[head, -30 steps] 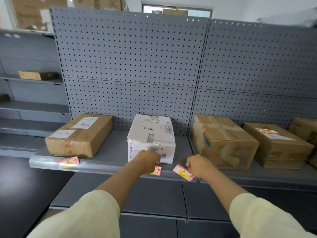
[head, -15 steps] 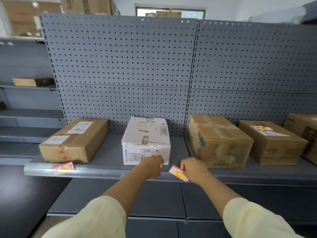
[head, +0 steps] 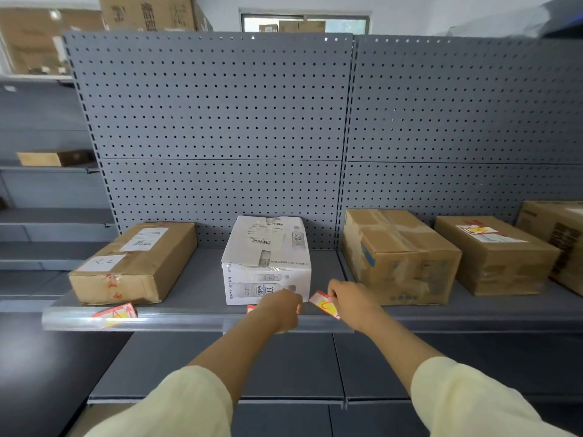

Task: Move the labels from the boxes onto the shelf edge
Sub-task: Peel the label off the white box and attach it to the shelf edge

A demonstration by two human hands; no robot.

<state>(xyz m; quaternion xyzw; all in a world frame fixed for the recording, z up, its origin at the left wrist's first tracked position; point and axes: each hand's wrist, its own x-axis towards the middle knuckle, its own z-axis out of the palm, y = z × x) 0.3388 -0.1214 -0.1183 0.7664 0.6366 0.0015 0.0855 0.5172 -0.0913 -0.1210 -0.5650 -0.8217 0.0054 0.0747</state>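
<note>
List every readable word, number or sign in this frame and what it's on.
"360mL×24", sideways on the white box front.
Its other print and barcode: too small.
Slips on the left box: unreadable.
On the shelf-edge label: red arrow, no words.
On the label in the right hand: yellow scrawl, unreadable.
Print on the top carton: blurred.

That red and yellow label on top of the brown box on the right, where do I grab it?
Likely pinch its near edge, coming from above and in front: the label lies flat on top of the box, so only an edge offers a hold. Whether it is stuck down I cannot tell.
</note>
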